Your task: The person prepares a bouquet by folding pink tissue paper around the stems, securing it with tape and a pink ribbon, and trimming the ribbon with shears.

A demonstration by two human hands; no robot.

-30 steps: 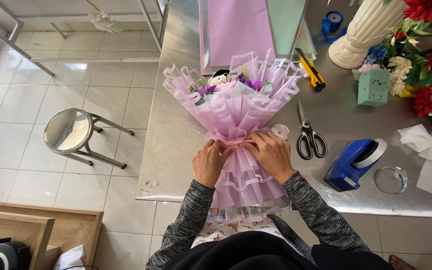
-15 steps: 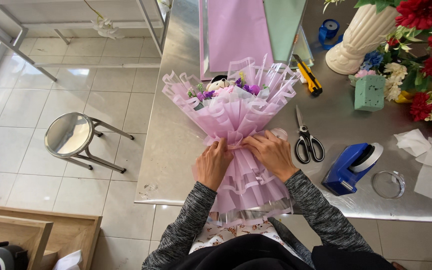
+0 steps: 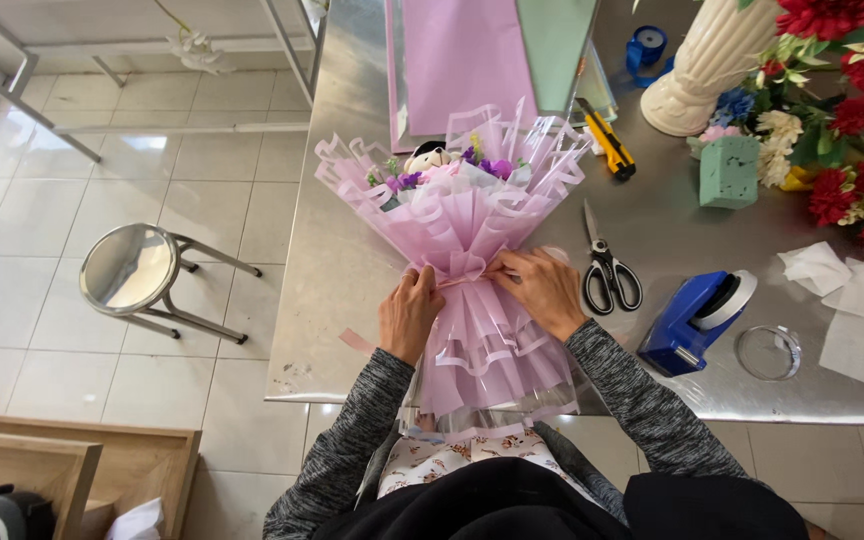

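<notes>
Bouquet (image 3: 457, 215) waist under fingers (image 3: 422, 285)

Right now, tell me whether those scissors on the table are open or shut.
Shut: the scissors lie flat beside the bouquet, blades together.

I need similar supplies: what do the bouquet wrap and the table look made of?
The bouquet wrap looks like thin matte pink plastic or waterproof paper with white-edged ruffles, slightly translucent; which one is unclear. The table seems brushed stainless steel: grey, with dull reflections. Both hands, left hand and right hand, pinch the wrap's waist.
</notes>
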